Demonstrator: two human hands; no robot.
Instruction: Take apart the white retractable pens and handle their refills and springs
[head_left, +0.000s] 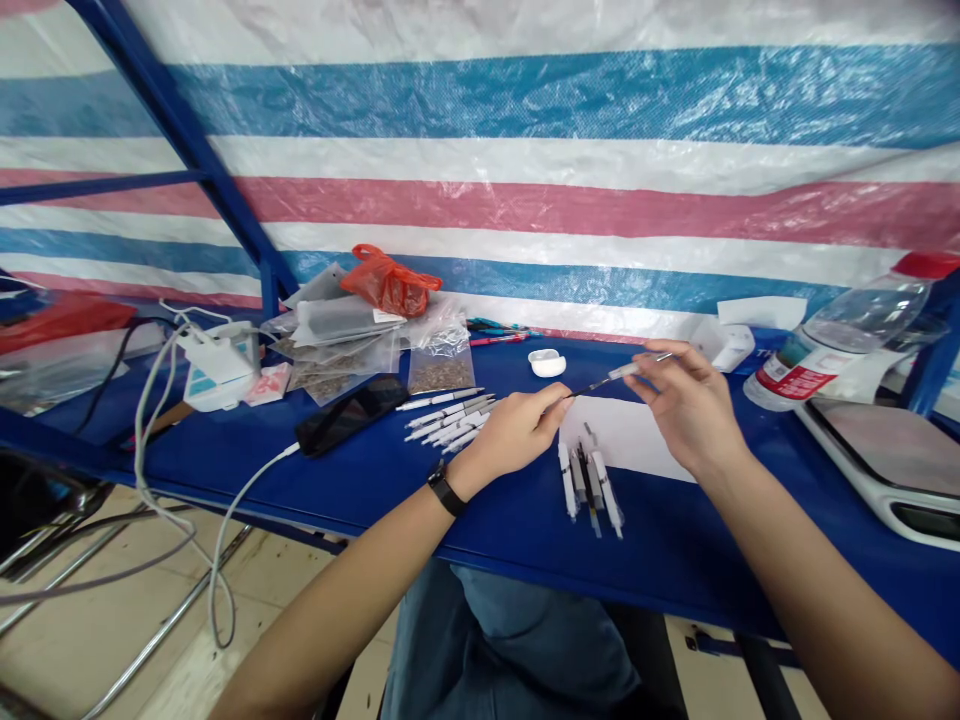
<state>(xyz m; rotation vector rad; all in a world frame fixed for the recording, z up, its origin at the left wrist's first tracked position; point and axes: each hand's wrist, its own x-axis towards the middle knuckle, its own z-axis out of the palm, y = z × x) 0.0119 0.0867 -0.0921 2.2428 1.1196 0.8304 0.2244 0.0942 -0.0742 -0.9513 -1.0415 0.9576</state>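
Note:
My left hand, wearing a black wristband, pinches the dark end of a thin pen refill between thumb and fingers. The refill's other end meets a white pen barrel, which the fingers of my right hand grip above the table. How far the refill sits inside the barrel is too small to tell. Below the hands lies a small group of white and grey pen parts, partly over a white paper sheet. Several white and grey pens are fanned out beside my left hand.
A black phone on a white cable lies at left, near plastic bags and a red bag. Behind the hands sits a white earphone case. At right are a large bottle and a scale.

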